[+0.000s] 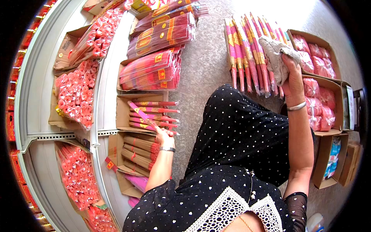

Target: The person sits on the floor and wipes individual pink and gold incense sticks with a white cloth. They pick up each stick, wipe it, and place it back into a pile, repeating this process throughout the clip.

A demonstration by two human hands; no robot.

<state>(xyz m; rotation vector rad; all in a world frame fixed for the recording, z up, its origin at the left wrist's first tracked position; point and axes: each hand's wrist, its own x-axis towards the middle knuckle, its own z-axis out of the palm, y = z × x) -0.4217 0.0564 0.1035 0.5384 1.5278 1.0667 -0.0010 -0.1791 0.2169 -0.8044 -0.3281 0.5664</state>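
Observation:
My left hand (165, 137) grips the near end of a slim pink wrapped incense packet (141, 113). The packet slants across an open carton (123, 116) on the low shelf, over similar packets (156, 110) lying in it. My right hand (292, 78) is raised on the other side, closed around a crumpled grey-white cloth (275, 59). Below the cloth, long pink and gold wrapped incense packets (246, 52) lie side by side, their lower ends sticking out towards me. The cloth hides some of them.
Bundled incense sticks (139, 150) fill a neighbouring carton. Large incense packs (162, 37) lie farther up the low shelf. Red plastic-wrapped rolls (76, 95) crowd the upper shelf (98, 116). Cartons of pink packages (317, 98) stand at right on the grey floor (200, 66).

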